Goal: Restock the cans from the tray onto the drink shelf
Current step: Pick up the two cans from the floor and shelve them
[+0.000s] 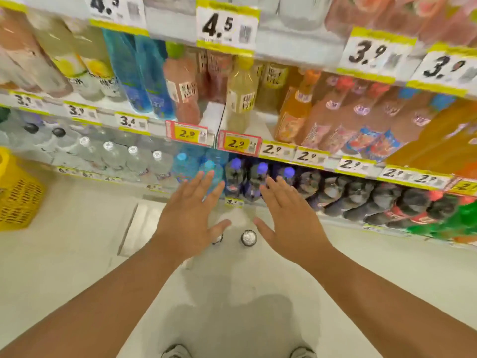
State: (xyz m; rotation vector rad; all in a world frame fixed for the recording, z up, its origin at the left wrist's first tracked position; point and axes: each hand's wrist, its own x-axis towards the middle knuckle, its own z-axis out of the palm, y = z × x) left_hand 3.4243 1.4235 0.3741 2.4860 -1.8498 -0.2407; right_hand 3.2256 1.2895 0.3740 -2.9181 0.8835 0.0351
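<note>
Both grips spread, empty: left hand (pixel 188 215), right hand (pixel 289 218) above two cans (pixel 249 237) on the floor (pixel 77 254); reach down, grasp next.

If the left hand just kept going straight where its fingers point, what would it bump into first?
Most likely the light blue bottles on the low shelf: the left hand is open, fingers aimed up at their caps. Depth is hard to judge, so the gap is unclear.
</note>
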